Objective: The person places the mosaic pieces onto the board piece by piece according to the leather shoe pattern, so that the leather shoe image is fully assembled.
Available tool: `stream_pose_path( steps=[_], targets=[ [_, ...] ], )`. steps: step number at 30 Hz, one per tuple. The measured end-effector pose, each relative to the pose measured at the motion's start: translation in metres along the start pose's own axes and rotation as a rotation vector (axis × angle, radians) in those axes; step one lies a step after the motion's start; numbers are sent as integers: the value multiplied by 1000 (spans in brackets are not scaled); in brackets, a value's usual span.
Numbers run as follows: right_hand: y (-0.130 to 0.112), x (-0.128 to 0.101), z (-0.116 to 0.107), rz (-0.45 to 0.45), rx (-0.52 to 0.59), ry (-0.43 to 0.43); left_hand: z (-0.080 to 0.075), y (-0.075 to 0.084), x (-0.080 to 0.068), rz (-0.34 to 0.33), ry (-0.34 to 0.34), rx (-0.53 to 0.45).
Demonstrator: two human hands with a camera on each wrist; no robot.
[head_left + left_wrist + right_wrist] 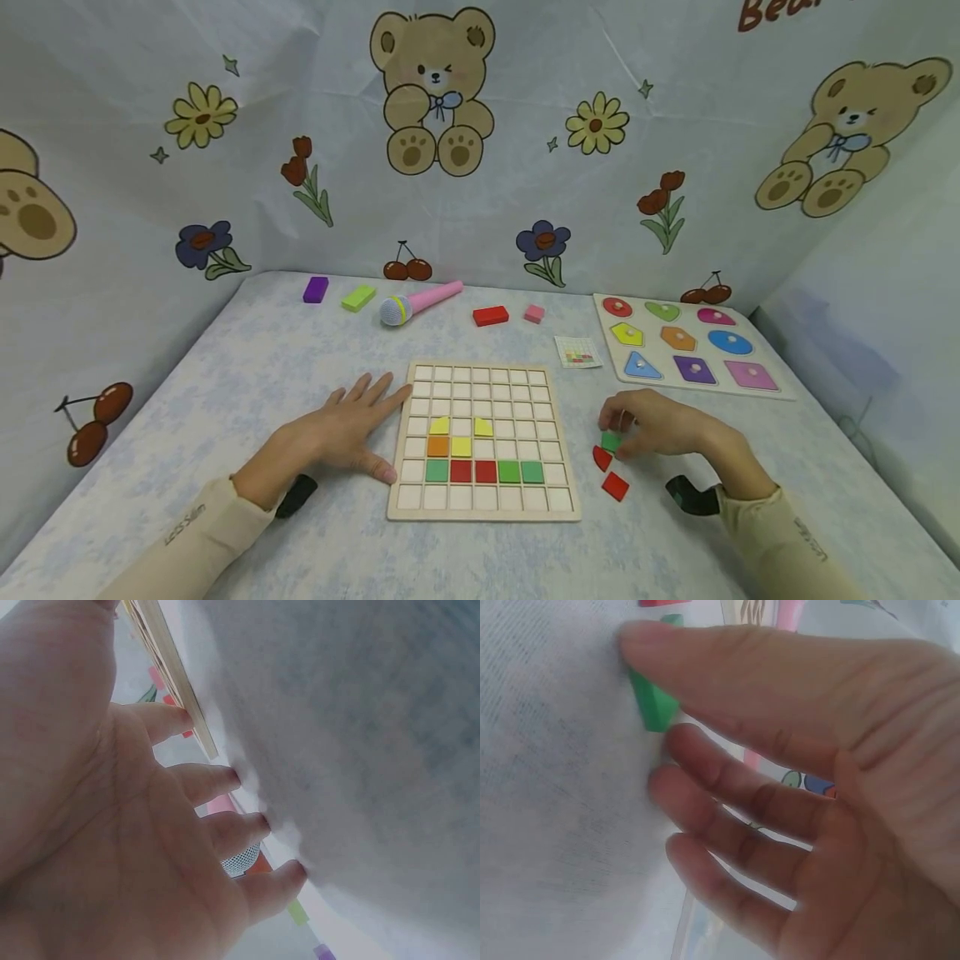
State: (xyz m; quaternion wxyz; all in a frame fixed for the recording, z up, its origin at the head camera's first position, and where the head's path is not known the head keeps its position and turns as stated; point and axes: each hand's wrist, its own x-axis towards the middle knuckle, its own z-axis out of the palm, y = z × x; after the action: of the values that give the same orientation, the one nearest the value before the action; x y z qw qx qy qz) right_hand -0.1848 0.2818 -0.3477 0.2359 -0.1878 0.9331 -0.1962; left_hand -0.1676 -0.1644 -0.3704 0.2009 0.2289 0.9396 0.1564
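A wooden grid board (483, 515) lies on the table between the hands, with green, red, orange and yellow tiles in several of its cells. My left hand (341, 429) lies with fingers spread at the board's left side; in the left wrist view a finger touches the board's edge (176, 675). Beyond the right side, my right hand (663, 421) pinches a green tile (611, 442) between thumb and fingers, low at the table. The thumb partly covers that green tile (658, 709) in the right wrist view. Beside it lie a red quarter-round tile (602, 457) and a red square tile (616, 486).
A shape puzzle board (772, 390) with knobbed pieces stands at the back right, a small pattern card (577, 352) left of it. Along the back lie a pink toy microphone (423, 302) and purple (316, 289), lime (358, 298), red (491, 316) and pink (534, 313) blocks.
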Motion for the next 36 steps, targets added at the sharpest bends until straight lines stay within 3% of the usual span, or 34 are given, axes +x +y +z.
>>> stream_pose_path(
  steps=[15,23,36],
  targets=[
    [-1,2,1,-21,-37,9,1,0,2,16,4,-5],
    [-15,10,2,-75,-80,72,0,-1,1,17,2,-14],
    [-83,38,24,-357,-115,54,-1,0,1,15,2,-18]
  ],
)
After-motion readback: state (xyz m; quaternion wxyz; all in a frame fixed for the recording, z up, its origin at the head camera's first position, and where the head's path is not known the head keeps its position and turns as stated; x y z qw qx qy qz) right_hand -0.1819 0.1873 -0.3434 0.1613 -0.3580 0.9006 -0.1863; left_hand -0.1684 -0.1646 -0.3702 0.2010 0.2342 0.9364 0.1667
